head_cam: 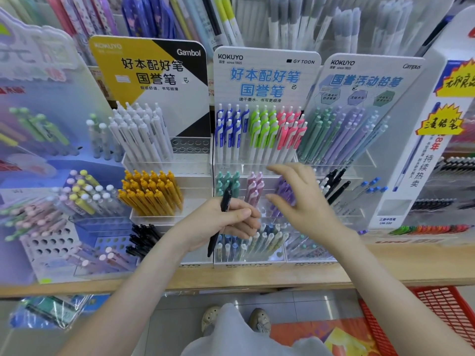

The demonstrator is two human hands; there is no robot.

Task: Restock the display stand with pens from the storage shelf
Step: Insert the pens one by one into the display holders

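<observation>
My left hand (226, 222) grips a black pen (225, 200), its top end poking up above the fingers and its tip hanging below the palm. My right hand (303, 199) hovers with spread, relaxed fingers in front of the purple pens (282, 190) of the middle display stand (267, 73), holding nothing. That stand carries blue, green and pink pens on its top tier. To its left, the Gambol stand (154, 65) holds white pens, orange pens (151, 192) and a few black pens (142, 238) on the bottom tier.
A third stand (370, 73) with pastel pencils is at the right. Empty holes (190, 146) show in the Gambol stand's top tier. The stands sit on a wooden shelf (231, 280). A red basket (442, 312) is on the floor at the lower right.
</observation>
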